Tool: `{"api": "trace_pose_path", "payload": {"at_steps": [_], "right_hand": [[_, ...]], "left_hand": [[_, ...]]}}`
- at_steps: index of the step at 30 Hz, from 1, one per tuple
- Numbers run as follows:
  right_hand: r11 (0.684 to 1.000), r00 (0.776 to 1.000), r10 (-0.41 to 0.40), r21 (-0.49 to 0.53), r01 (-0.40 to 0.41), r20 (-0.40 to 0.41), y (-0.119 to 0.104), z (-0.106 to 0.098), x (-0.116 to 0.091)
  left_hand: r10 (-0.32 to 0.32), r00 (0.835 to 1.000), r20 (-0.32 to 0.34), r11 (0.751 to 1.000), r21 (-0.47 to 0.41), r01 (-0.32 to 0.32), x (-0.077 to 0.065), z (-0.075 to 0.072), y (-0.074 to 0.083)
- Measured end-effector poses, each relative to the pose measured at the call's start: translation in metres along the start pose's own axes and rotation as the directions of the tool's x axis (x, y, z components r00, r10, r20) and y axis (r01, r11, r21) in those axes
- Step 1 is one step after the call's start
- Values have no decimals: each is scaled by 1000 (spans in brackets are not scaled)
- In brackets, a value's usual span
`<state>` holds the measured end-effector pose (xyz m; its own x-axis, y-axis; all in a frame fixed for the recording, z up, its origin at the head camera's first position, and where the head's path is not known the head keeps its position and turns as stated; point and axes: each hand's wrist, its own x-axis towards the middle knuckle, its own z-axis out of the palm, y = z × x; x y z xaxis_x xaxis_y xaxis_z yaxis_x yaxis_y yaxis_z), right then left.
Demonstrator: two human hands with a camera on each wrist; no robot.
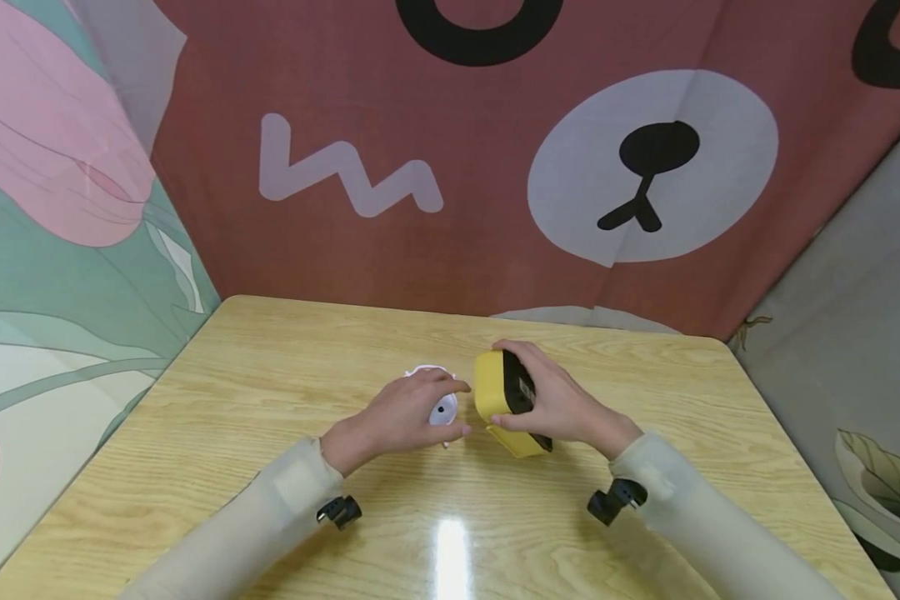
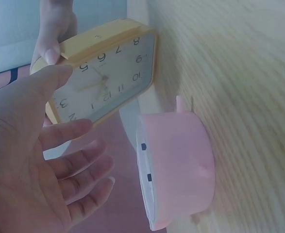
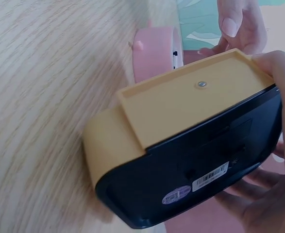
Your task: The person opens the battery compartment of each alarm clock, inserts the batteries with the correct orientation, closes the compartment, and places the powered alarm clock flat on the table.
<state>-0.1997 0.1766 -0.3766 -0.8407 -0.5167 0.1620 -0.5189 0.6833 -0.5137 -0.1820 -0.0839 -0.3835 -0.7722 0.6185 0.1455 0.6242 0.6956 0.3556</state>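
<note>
My right hand [image 1: 566,402] grips a yellow alarm clock [image 1: 489,385] with a black back, thumb on one side and fingers on the other. In the left wrist view, its white dial [image 2: 106,80] has numbers lying upside down. The clock is tilted; the right wrist view shows its black back [image 3: 205,165] with a barcode sticker. My left hand [image 1: 401,410] has loosely spread fingers just left of the yellow clock; contact is hard to tell. Beside and partly under that hand in the head view stands a small round pink thing [image 2: 181,162] with a white side and dark knobs.
Both things are on or over a light wooden table [image 1: 330,350]. A printed cloth [image 1: 480,225] with a bear face hangs along the far edge. Other patterned cloths hang at the left and right. Each sleeve carries a small black wrist camera [image 1: 339,511].
</note>
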Motion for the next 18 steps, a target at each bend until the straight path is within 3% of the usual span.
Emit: {"api": "trace_pose_path", "payload": {"at_steps": [7,18], "right_hand": [[993,999,-28,110,30,-21,7,-1,-4],[958,999,-25,287,15,33,18,-12,-11]], "left_hand": [[-1,1000,4,1000,6,1,1,1,1],[1,1000,1,1000,28,-1,1,3,1]]}}
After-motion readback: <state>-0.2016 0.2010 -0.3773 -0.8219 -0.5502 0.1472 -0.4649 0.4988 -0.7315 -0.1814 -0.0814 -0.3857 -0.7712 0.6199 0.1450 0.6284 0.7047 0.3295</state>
